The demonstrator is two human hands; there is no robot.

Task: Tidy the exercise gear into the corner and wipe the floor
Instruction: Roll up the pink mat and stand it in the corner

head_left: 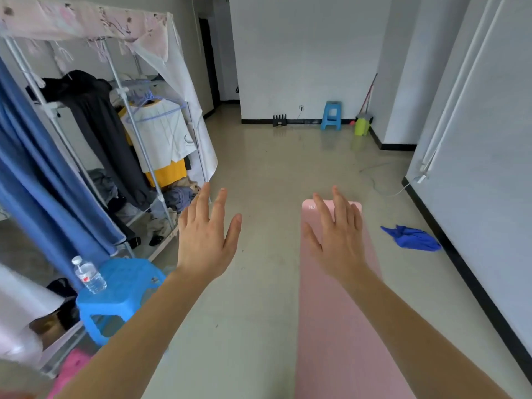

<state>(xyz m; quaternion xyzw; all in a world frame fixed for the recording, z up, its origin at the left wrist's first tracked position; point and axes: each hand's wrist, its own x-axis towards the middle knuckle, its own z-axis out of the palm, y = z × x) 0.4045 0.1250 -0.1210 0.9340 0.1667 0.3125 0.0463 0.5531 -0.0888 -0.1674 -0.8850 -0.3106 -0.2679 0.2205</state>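
Left hand (205,237), right hand (336,240) spread above pink mat (331,326)

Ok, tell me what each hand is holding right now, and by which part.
Nothing is held. The left hand and the right hand are both open with fingers spread; the right one shows in front of the pink mat.

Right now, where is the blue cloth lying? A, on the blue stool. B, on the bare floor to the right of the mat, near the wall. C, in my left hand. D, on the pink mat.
B: the crumpled blue cloth lies on the floor right of the pink exercise mat, close to the wall; the left hand and right hand hold nothing.
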